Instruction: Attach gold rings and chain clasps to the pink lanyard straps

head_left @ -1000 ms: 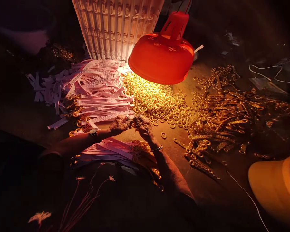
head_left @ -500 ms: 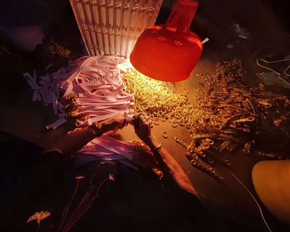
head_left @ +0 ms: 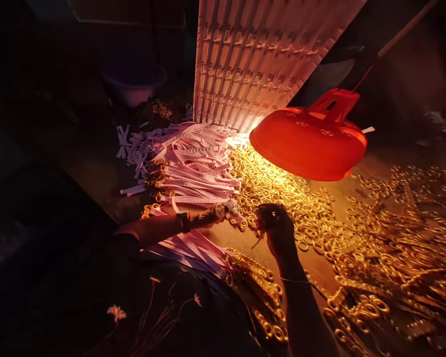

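My left hand (head_left: 212,215), with a dark band at its wrist, is closed around the end of a pink strap (head_left: 238,218). Pale wrapping covers its fingertips. To the right, my right hand (head_left: 278,222) is in shadow at the near edge of a heap of gold rings (head_left: 267,183). Its fingers are curled together, a thin strand hangs below them, and what they hold is too dark to make out. Beyond my left hand lies a pile of pink straps (head_left: 196,151). More pink straps (head_left: 200,253) with gold rings at their ends lie below my forearm.
A red lamp shade (head_left: 308,144) hangs low over the rings. Behind the straps stands a ribbed panel (head_left: 245,64). Gold chain-like strips (head_left: 394,282) spread over the table's right side. A basin (head_left: 134,87) sits at the dark back left.
My hands were together and are now apart, the right one having moved right, over the rings. The camera has turned, so the scene sits further right and lower.
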